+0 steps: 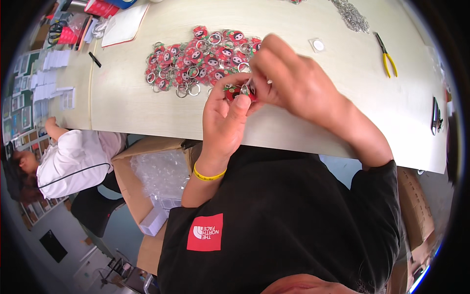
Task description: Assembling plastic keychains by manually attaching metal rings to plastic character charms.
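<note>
- Left hand: closed around a small red keychain charm, thumb pressed on its lower edge; a yellow wristband sits on the wrist.
- Right hand: fingertips pinched on the charm's metal ring at the top, meeting the left hand.
- Charm position: held above the near edge of the pale table, roughly centre frame.
- At 11 o'clock from the hands: a pile of matching red charms with rings, lying on the table.
- At 2 o'clock: yellow-handled pliers, well apart.
- At 8 o'clock: another person in a white top, seated beside the table.
</note>
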